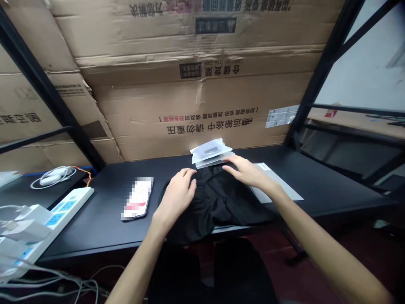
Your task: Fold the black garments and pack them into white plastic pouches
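Observation:
Black cloth [218,202], crumpled, lies across the front of the black table and hangs over its edge. Over its left side is my left hand [179,192], fingers loosely bent and thumb apart, with nothing visible in it. My right hand [245,171] reaches over the cloth's far right part, its thumb and fingers apart. Just beyond the fingertips, a small stack of whitish translucent packets [211,150] lies against the cardboard. I cannot tell whether the right fingers touch the packets. Partly under my right forearm is a flat pale plastic sleeve or sheet [280,183].
On the left lies a phone [139,198] with a blurred screen. A white power strip [68,207] with plugs and cables runs along the table's left side. Printed cardboard [202,93] stands behind the table [329,181], between black metal posts [52,90].

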